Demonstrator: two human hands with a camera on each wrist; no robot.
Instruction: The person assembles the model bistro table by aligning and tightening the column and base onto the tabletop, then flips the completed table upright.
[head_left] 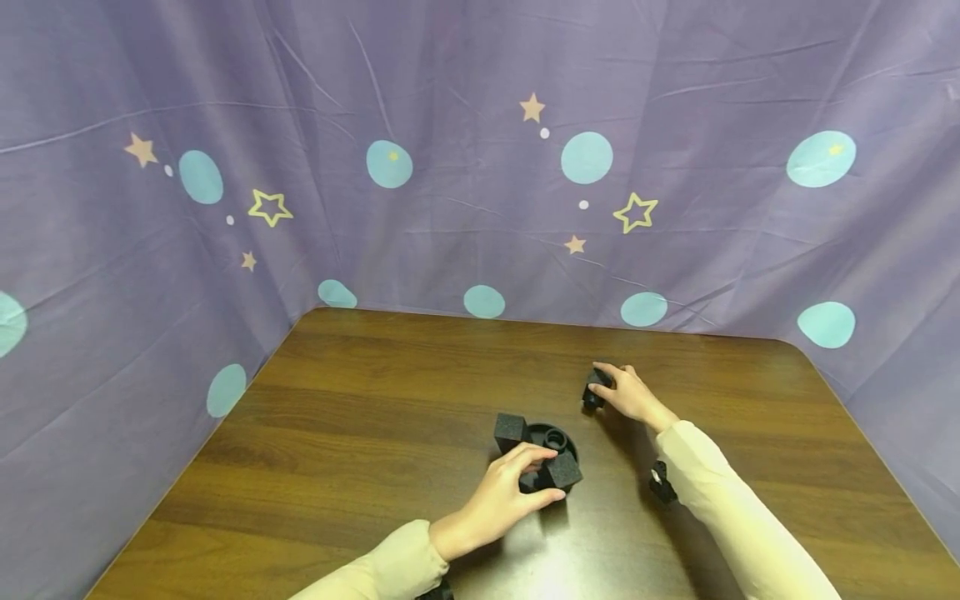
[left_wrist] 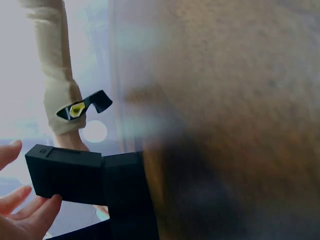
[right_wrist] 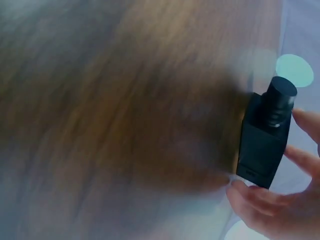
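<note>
A black round base (head_left: 542,432) stands on the table, with a ring-shaped socket inside it. Boxy black blocks are joined at its rim; one lies beside my left hand (head_left: 495,508). Loosely curved, its finger and thumb reach around that near block (head_left: 564,471). From the left wrist, a fingertip meets the lower edge of this block (left_wrist: 67,172), while another finger stays apart from its end. Farther back, my right hand (head_left: 633,396) pinches a separate black block (head_left: 597,388). The right wrist view shows its ridged cylindrical peg (right_wrist: 281,95) pointing away from the fingers.
A brown wooden table (head_left: 360,417) spreads under everything. Behind and at the sides hangs a purple curtain (head_left: 465,100) with stars and dots. A black wrist strap (head_left: 662,483) sits at the right sleeve.
</note>
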